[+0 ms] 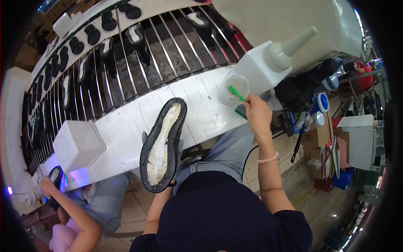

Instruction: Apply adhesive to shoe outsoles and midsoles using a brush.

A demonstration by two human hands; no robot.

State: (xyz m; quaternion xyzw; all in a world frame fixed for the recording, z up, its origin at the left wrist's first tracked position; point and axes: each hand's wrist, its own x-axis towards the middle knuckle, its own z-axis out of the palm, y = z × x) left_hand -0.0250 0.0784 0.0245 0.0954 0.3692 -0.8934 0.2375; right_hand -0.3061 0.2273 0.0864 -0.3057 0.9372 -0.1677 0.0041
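A black shoe upper (170,130), bottom up, shows a long cream-white strip down its middle inside a dark rim. My left hand (181,148) grips it from beneath; grey-covered fingers show at its sides, and the rest is hidden. My right hand (257,116) is closed on a thin green brush handle (237,93). The handle's far end dips into a clear plastic cup (230,97) on the white bench, and what the tip touches cannot be made out. Right behind the cup stands a white squeeze bottle (264,63) with a long nozzle.
A roller conveyor (168,46) runs behind the white bench (201,105), carrying several black shoe uppers. Dark soles (92,34) line its far ledge. A white container (77,143) stands left. A co-worker's arm (79,210) is at lower left; boxes and tubs (321,103) sit right.
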